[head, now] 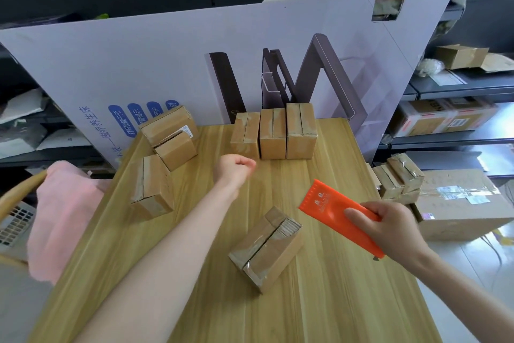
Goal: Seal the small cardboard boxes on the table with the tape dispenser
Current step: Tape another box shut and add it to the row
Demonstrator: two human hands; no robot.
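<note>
My right hand [389,228] grips the orange tape dispenser [331,203] at the table's right edge, its toothed end pointing up and left. Left of it a small cardboard box [267,248] lies on the wooden table [333,301], with tape over its top seam. My left hand [235,169] hovers further back with its fingers curled and nothing in it, just in front of a row of three upright boxes [274,132]. Another box [151,187] stands at the left, and two stacked boxes [171,135] sit at the back left.
A large printed cardboard sheet [194,59] stands upright behind the table. A pink cloth [64,212] hangs over a chair at the left. To the right, several small boxes [397,178] rest on a big carton [459,203] off the table. Shelves with cartons line the right.
</note>
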